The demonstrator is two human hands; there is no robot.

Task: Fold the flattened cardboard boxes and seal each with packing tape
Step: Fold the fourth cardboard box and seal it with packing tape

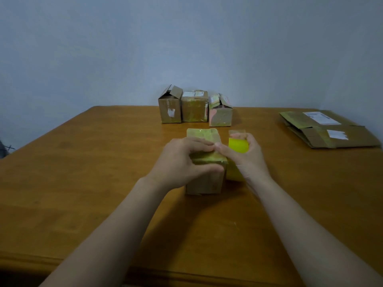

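The small box (204, 184) stands upright near the middle of the bench (93, 166), its top glossy with yellowish tape. The left hand (182, 160) curls over that top, fingers across it and thumb at the front upper edge, so its grip is clenched on the box. Just beside the box, the right hand (247, 158) has its grip wrapped round the yellow tape roll (238, 145), and its thumb reaches in to meet the left fingertips on the lid (whether a strip runs from roll to box here is too blurred to tell).

The step in hand looks like laying or tearing off tape along the top seam. To do it well, the left hand should hold the flaps flat and pin the light box against sliding or tipping. The right should draw the tape taut and low, so it goes down without wrinkles, with the end carried over onto a side wall.

Three folded boxes (194, 108) stand in a row at the far edge, the leftmost with its flaps open. Flattened cardboard (331, 131) lies well apart at the far right, so more folding likely remains.
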